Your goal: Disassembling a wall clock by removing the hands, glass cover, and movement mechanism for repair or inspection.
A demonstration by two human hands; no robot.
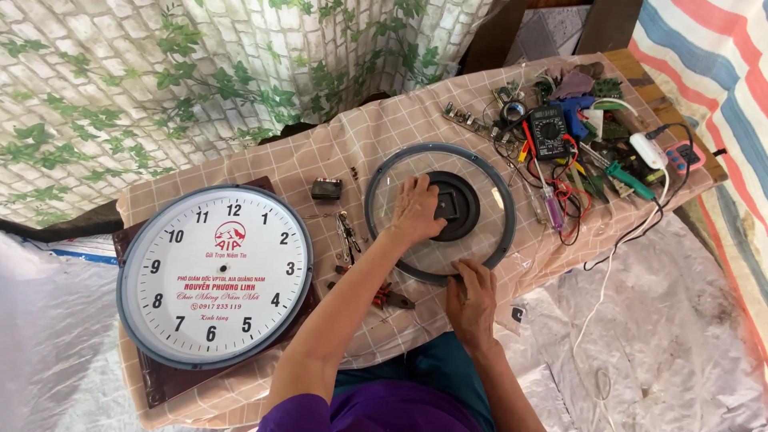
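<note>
— Where is the clock cover, and how do the hands stand on it?

— The round clock cover point(439, 212), a grey ring with clear glass, lies flat on the bench point(336, 144), a little right of the middle of the frame. The left hand point(418, 210) lies on the glass, palm down. Its fingers point(416, 188) are stretched and close together, pointing to the upper part of the frame, and they touch the black round part point(456, 206) in the centre of the cover. They press, they do not grip.

— And the other hand?

— The right hand point(472, 300) is at the lower rim of the cover. Its fingers point(468, 272) are bent a little and rest on the grey ring; I cannot tell if they pinch it.

— What lies around?

— The white clock face point(214, 276) is at the left of the frame, apart from the cover. Red-handled pliers point(388, 296) lie between them, near the left forearm. A black multimeter point(549, 132) and many small tools are at the upper right.
</note>
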